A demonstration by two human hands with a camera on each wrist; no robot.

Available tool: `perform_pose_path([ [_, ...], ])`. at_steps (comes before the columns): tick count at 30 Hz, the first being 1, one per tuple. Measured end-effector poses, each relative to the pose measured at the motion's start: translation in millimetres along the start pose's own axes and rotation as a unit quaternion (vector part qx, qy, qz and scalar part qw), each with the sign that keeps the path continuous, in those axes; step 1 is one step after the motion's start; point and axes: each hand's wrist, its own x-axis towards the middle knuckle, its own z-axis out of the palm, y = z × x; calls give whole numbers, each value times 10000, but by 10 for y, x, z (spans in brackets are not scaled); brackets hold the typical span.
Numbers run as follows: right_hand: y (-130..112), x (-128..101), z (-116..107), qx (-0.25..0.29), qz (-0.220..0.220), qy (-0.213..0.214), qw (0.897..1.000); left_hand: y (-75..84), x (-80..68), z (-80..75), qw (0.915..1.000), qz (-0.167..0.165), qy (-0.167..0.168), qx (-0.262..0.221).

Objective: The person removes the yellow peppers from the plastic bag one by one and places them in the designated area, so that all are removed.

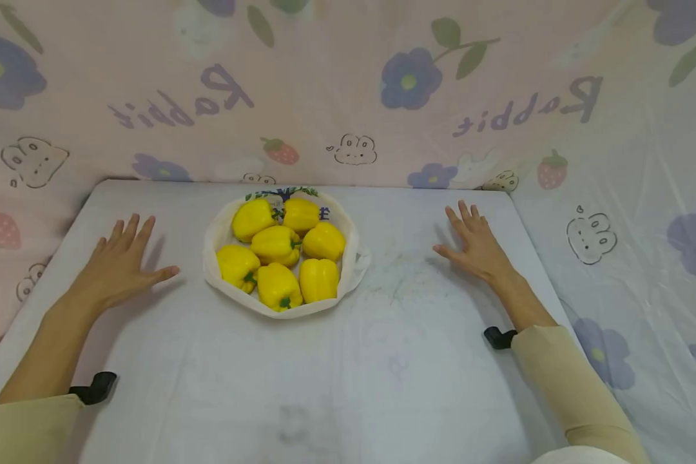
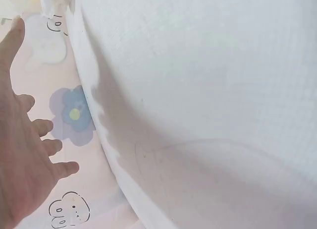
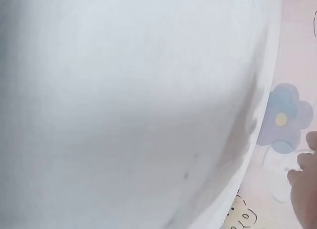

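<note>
Several yellow bell peppers (image 1: 281, 254) lie in an open white plastic bag (image 1: 217, 233) at the middle back of a white table (image 1: 336, 374). My left hand (image 1: 118, 264) lies flat on the table to the left of the bag, fingers straight and spread, holding nothing. My right hand (image 1: 477, 243) lies flat to the right of the bag, also with straight fingers and nothing in it. In the left wrist view the left hand (image 2: 22, 154) shows at the frame's left edge, fingers spread. Only fingertips (image 3: 303, 164) of the right hand show in the right wrist view.
A pink cloth (image 1: 348, 90) printed with flowers, strawberries and rabbits hangs behind and beside the table. Black wrist camera mounts (image 1: 95, 386) sit at both cuffs of the beige sleeves (image 1: 568, 380). The table's bare white surface (image 2: 208, 90) fills both wrist views.
</note>
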Motion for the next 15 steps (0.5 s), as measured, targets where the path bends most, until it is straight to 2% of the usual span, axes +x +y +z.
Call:
perform_pose_path([
  [4,-49,25,4,357,-214,77,9991,42,-47,3,9999,27,32,-146],
  [10,-147,75,4,686,-583,454,9949,99,-85,1,9990,5,142,-415],
  [15,-247,126,24,995,-1039,807,9863,134,-89,2,9972,-17,176,-726],
])
